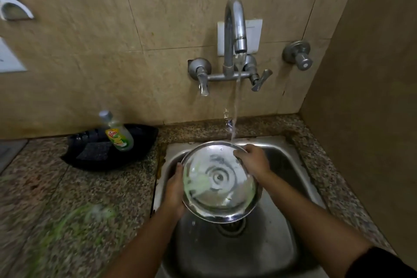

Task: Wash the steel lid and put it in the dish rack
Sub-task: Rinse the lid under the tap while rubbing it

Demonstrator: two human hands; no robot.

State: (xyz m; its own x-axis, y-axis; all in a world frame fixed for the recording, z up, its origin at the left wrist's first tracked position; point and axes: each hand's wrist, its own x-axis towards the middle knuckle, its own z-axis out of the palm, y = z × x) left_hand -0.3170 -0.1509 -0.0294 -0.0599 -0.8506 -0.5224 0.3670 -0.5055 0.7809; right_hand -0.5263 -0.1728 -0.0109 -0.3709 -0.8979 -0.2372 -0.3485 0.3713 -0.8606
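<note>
A round steel lid (220, 184) is held over the steel sink (282, 158), its hollow underside facing me, with pale green soap smears on its left part. My left hand (174, 189) grips its left rim from below. My right hand (253, 160) holds the far right rim, fingers over the edge. Water runs from the wall tap (235, 29) in a thin stream that lands at the lid's far edge, just by my right fingers. No dish rack is in view.
A black tray (140, 140) on the granite counter at left holds a dish soap bottle (117, 133) and a dark scrub pad (96, 151). A blurred green scrubber (94, 214) lies on the counter near left. A side wall stands close on the right.
</note>
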